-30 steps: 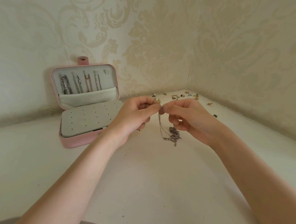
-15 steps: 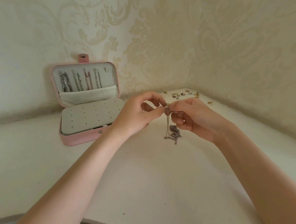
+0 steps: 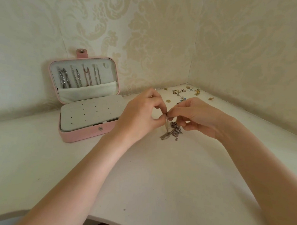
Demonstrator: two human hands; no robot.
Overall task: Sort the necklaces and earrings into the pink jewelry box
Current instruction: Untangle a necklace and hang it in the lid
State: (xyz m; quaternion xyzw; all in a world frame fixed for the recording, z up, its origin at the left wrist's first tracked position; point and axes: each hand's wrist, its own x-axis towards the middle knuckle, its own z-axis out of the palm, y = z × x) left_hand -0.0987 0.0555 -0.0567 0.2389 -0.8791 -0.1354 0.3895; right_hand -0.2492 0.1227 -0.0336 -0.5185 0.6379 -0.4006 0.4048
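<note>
Currently, head view: my left hand (image 3: 140,117) and right hand (image 3: 198,117) meet fingertip to fingertip above the white tabletop (image 3: 157,174), both pinching the upper end of a thin silver chain necklace (image 3: 171,131). Its lower length lies bunched on the table just below my right hand. Pink rectangular jewelry box (image 3: 85,99) stands open to the left, lid upright against the patterned wall; several chains (image 3: 78,76) hang inside the lid, and the perforated grey earring panel (image 3: 91,113) lies flat. Small gold and coloured earrings (image 3: 182,93) lie scattered in the far corner, behind my hands.
</note>
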